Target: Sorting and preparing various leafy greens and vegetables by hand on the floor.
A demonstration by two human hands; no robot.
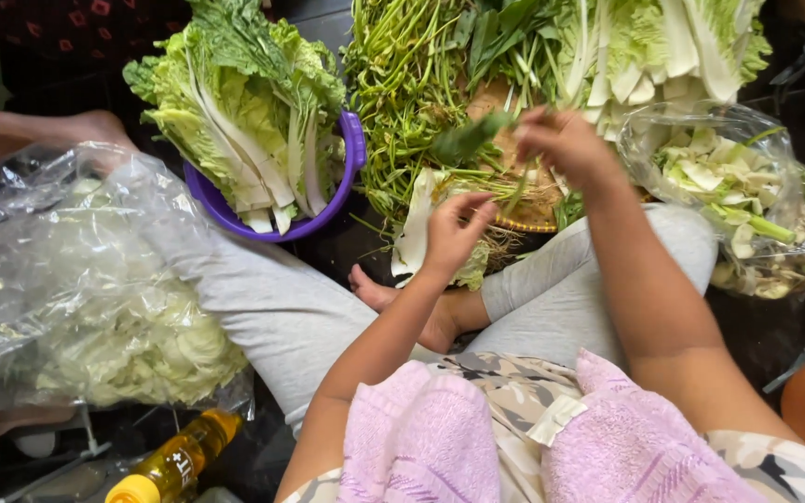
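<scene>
Greens: a leafy stem [477, 140] is pinched in the right hand [566, 144] above the woven basket [533, 219], while the left hand [454, 233] closes fingertips on thin stalks. Light, limp and easily bruised, it seems best gripped low on the stalk. Cabbage fills the purple bowl [351, 149]; bagged trimmings crowd a dark floor.
</scene>
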